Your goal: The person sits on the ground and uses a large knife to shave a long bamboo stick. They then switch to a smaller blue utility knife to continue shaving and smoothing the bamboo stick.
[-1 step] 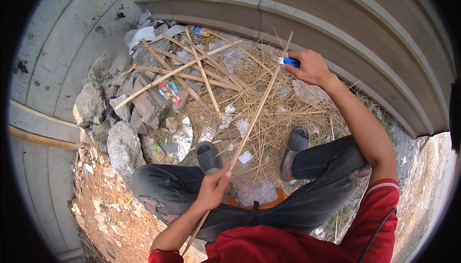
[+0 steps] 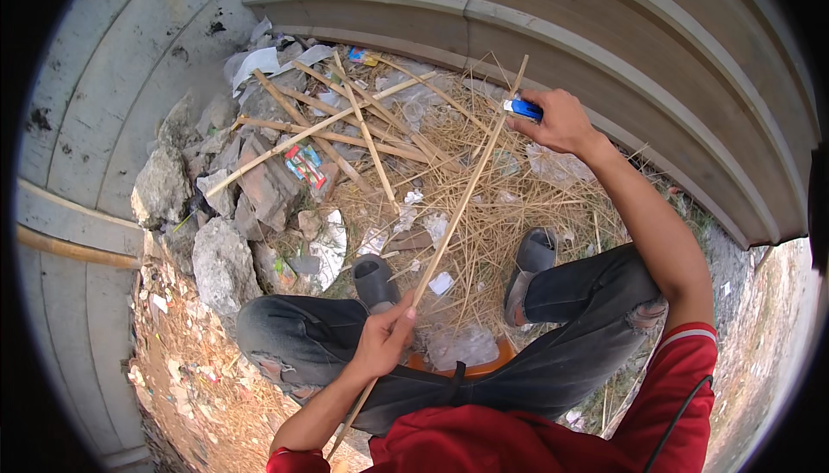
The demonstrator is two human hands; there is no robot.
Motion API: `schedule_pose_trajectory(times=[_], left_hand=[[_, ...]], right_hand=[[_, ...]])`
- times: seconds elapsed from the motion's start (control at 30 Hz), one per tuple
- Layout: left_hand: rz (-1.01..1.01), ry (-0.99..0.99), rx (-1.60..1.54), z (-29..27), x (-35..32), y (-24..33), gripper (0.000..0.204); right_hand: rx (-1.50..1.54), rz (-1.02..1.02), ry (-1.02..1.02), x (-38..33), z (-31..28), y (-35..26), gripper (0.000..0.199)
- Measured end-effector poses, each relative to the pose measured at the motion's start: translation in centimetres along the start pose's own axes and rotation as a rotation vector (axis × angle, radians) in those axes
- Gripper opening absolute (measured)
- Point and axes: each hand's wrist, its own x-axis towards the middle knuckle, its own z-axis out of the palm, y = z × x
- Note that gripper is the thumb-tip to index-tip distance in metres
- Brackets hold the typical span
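Slanted stick (image 2: 461, 205): my left hand (image 2: 384, 342) grips it low; my right hand (image 2: 559, 120) clasps a blue tool (image 2: 526, 110) near the stick's top.

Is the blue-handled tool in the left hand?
No, the right hand holds the blue-handled tool, while the left hand grips the long thin stick.

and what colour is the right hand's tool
The tool is mostly blue; the head view shows it.

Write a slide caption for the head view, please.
Left hand grips a pale stick; right hand holds a blue tool against it near its far end.
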Motion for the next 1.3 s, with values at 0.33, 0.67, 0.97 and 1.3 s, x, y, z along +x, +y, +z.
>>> schedule_pose_trajectory(times=[0.33, 0.67, 0.97, 1.3], left_hand=[[-0.014, -0.032, -0.047, -0.1, -0.2, 0.5, 0.052], [-0.041, -0.06, 0.026, -0.2, -0.1, -0.6, 0.052], [-0.058, -0.141, 0.022, 0.1, -0.1, 0.0, 0.05], [-0.066, -0.172, -0.036, 0.0, -0.1, -0.3, 0.049]], right_hand=[[0.172, -0.166, 0.146, 0.4, 0.6, 0.7, 0.032], [0.26, -0.245, -0.145, 1.4, 1.0, 3.9, 0.019], [0.321, -0.067, -0.263, 0.7, -0.5, 5.3, 0.02], [0.395, -0.114, -0.325, 0.6, -0.7, 5.5, 0.02]])
